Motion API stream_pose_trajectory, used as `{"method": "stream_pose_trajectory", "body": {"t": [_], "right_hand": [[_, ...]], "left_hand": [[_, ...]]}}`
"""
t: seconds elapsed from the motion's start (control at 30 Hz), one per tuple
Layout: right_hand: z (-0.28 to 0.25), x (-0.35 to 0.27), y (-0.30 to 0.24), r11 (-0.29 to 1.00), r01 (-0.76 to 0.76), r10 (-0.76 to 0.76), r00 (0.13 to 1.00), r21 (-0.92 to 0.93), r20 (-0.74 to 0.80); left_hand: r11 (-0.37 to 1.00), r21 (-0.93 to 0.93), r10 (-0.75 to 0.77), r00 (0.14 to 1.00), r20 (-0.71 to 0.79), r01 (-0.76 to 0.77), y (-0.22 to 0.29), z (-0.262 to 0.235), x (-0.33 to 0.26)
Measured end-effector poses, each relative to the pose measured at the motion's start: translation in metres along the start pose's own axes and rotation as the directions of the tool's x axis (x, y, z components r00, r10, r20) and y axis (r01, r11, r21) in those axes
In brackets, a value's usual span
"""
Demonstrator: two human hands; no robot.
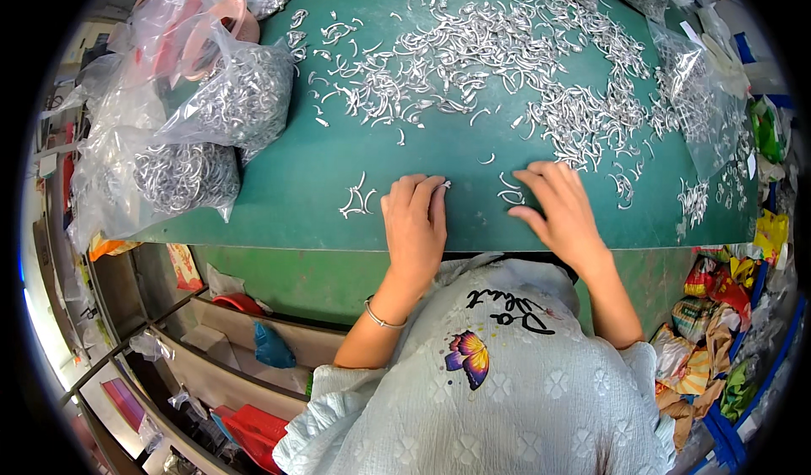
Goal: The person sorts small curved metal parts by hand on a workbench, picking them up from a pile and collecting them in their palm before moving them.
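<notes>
Near the front of the green table, my left hand is closed, thumb against fingers, on a small curved silver metal piece; only its tip shows. Just left of that hand lies a little group of similar curved pieces. To the right, my right hand rests at the tabletop with thumb and fingers apart, beside a few curved pieces. One more piece lies by itself a bit farther off. Beyond both hands spreads a large loose heap of the same silver pieces.
Clear plastic bags full of silver pieces stand at the left, by a pink plastic container. Another bag lies at the right of the green table. Colourful crumpled packaging is piled below right; a wooden shelf stands below left.
</notes>
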State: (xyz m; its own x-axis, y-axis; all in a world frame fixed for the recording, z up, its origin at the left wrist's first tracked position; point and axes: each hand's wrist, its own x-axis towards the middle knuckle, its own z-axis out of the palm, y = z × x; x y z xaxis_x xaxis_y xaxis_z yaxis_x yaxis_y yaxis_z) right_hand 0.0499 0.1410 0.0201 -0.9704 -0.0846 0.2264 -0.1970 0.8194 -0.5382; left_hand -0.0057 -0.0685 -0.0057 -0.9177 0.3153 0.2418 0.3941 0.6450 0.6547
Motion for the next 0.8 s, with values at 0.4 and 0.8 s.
{"method": "stream_pose_trajectory", "body": {"t": [0.4,0.8], "right_hand": [[-0.016,-0.076,0.024,0.968,-0.2,0.167,0.964,-0.154,-0.208],[-0.096,-0.141,0.128,0.602,-0.684,0.342,0.687,-0.412,-0.641]], "left_hand": [[1.0,0.0,-0.006,1.0,0.004,0.006,-0.005,0.0,-0.002],[0.996,0.021,0.086,0.995,0.04,-0.087,0.017,0.019,-0.001]]}}
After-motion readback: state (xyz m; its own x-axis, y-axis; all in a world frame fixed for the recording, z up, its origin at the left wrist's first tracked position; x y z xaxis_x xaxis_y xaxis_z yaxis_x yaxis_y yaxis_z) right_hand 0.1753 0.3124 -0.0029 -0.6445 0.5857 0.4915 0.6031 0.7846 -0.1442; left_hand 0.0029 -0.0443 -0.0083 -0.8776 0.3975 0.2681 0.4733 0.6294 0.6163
